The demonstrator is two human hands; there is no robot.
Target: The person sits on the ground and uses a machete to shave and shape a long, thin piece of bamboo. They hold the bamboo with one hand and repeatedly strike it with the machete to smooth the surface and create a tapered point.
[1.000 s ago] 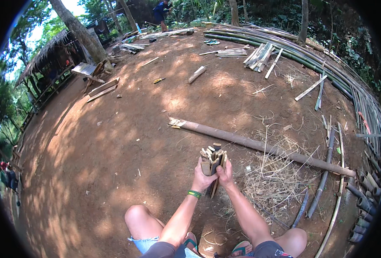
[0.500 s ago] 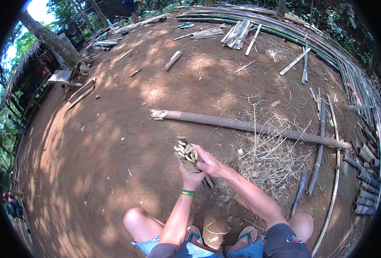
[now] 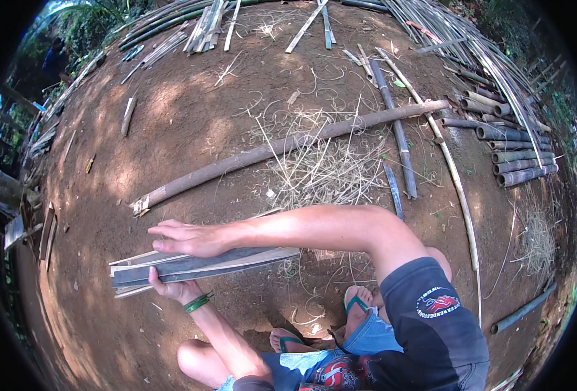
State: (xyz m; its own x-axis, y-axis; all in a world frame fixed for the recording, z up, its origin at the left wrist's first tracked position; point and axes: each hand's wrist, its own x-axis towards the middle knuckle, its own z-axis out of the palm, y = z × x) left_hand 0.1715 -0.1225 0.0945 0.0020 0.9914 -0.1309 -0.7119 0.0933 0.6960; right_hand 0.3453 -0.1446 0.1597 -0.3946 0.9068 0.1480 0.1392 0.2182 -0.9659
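Open soil [image 3: 99, 215] leftward, pole [image 3: 288, 144] blocking beyond strips [image 3: 243, 260]

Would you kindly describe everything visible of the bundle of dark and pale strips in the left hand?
The bundle of long, flat, dark grey and pale tan strips, seemingly split bamboo, runs crosswise, ends uneven. The left hand holds it near its left end; the open right hand overlaps it, contact unclear.

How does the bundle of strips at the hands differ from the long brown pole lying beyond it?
The bundle is many flat strips, dark and pale; the pole is one rounded brown length. The bundle looks shorter than the pole. The left hand holds the bundle, with the right hand over it, while the pole lies on the ground. Both are long and narrow.
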